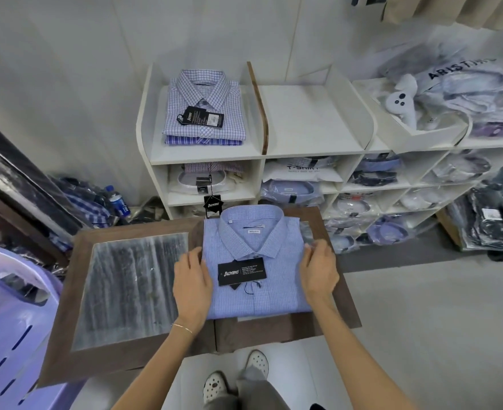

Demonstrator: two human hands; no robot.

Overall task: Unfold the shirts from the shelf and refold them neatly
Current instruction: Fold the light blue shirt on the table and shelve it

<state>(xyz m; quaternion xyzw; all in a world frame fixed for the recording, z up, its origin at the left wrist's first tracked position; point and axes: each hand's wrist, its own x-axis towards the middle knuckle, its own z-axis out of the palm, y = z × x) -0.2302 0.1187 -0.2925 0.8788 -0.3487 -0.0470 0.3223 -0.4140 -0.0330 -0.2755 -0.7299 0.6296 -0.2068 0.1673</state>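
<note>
Shirt (256,261) (folded) flanked by both hands' relaxed fingers (195,258); fingertips hidden.

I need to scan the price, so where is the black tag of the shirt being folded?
In the head view, the black tag lies on the blue shirt's chest, below the collar, between the left hand and right hand.
</note>
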